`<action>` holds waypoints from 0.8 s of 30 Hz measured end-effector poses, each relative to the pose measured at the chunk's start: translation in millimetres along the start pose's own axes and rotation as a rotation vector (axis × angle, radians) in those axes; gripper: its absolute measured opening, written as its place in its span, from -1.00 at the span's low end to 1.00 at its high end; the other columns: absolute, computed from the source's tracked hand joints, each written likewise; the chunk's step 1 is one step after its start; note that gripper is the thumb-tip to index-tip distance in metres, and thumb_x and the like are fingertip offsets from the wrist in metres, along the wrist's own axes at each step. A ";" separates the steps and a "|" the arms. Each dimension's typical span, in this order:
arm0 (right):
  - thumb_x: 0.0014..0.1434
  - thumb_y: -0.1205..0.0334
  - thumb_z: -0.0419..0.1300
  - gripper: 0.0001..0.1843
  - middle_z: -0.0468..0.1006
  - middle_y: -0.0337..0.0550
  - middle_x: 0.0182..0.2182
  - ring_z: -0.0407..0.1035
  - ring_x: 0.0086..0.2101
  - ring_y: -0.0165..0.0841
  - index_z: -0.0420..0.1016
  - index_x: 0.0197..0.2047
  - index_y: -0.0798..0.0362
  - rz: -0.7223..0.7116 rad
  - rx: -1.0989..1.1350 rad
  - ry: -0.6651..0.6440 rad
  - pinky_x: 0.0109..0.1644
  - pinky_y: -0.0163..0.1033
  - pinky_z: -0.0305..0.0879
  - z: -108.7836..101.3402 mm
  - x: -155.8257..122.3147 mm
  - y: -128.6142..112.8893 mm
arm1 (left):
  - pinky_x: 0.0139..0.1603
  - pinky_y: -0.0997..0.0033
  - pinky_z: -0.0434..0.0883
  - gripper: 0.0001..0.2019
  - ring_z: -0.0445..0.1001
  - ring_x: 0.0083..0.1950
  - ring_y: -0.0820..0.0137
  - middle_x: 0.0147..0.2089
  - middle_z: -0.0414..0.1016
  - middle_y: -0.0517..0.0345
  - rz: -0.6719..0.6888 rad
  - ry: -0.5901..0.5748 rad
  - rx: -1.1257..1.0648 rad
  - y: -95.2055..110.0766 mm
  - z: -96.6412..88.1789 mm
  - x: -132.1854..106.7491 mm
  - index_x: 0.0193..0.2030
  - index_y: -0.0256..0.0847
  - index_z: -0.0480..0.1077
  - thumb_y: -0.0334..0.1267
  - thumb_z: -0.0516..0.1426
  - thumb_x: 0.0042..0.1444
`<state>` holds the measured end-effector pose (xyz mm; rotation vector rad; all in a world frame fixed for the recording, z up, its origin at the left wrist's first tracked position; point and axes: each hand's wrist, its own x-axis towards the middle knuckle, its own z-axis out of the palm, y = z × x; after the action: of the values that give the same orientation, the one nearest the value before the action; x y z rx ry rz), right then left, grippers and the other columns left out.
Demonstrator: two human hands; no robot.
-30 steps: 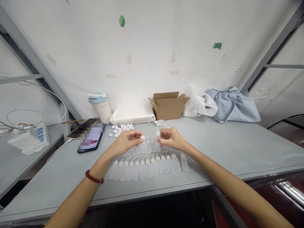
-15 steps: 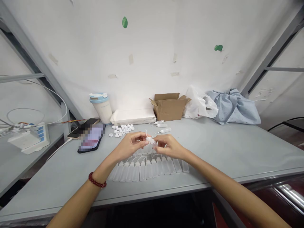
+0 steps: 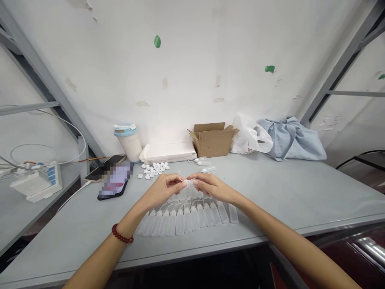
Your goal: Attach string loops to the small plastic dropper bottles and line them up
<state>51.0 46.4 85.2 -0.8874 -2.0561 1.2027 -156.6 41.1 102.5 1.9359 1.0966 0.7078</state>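
Right hand shifted closer to left hand, both grips pinching one sideways bottle

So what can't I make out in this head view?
All in the head view:
Held bottle: mostly covered by the left hand and right hand.
Back-row bottles: partly behind the hands.
Nearer phone: screen pixelated.
Cardboard box: contents behind its front wall.

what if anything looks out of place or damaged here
Nothing looks spilled, but the wall looks scruffy: tape scraps and green patches mark it. The rightmost bottle of the front row sits slightly apart, while most others lie close together. Blocky pixels also hide the phone screen.
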 end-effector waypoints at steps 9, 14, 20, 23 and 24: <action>0.23 -0.01 0.00 -0.68 0.14 -0.35 -0.56 0.05 -0.54 -0.52 0.31 -0.21 0.10 0.020 0.215 -0.080 -0.49 -0.39 -0.02 -0.2 1.1 8.8 | -0.49 0.50 0.30 -0.68 0.29 -0.55 0.48 -0.60 0.29 0.25 -0.057 -0.059 -0.053 -0.2 3.3 -0.7 -0.48 -0.24 0.40 -0.03 0.07 0.08; 0.19 -0.02 0.06 -0.71 0.06 -0.39 -0.58 -0.04 -0.58 -0.54 0.26 -0.23 0.06 0.139 0.427 -0.165 -0.55 -0.40 -0.13 -0.3 1.8 7.8 | -0.46 0.50 0.34 -0.74 0.35 -0.52 0.47 -0.57 0.37 0.20 -0.044 -0.099 -0.059 1.4 3.4 -3.3 -0.44 -0.26 0.45 -0.10 0.11 0.06; 0.17 -0.03 0.08 -0.70 0.00 -0.44 -0.64 -0.18 -0.62 -0.55 0.19 -0.24 0.02 0.215 0.564 -0.184 -0.55 -0.39 -0.22 0.4 1.0 5.4 | -0.40 0.50 0.36 -0.79 0.42 -0.43 0.44 -0.43 0.47 0.13 0.023 -0.035 -0.023 -1.0 5.0 -4.2 -0.37 -0.29 0.45 -0.16 0.16 0.02; 0.16 -0.05 0.09 -0.70 0.01 -0.44 -0.63 -0.19 -0.62 -0.56 0.18 -0.26 0.01 0.217 0.564 -0.168 -0.54 -0.38 -0.23 0.0 1.2 4.4 | -0.40 0.49 0.37 -0.79 0.43 -0.41 0.42 -0.40 0.47 0.12 0.004 -0.007 -0.058 -0.7 6.7 -3.8 -0.35 -0.30 0.44 -0.16 0.17 0.01; 0.16 -0.05 0.08 -0.70 0.01 -0.44 -0.63 -0.19 -0.62 -0.56 0.17 -0.27 0.01 0.215 0.557 -0.164 -0.54 -0.38 -0.23 0.1 1.3 4.0 | -0.39 0.48 0.37 -0.79 0.43 -0.41 0.42 -0.41 0.45 0.13 -0.008 -0.009 -0.078 -0.4 7.0 -3.7 -0.35 -0.30 0.44 -0.16 0.17 0.01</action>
<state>51.2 48.8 81.8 -0.7628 -1.6256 1.8948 -153.2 35.4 98.1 1.8662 1.0552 0.7262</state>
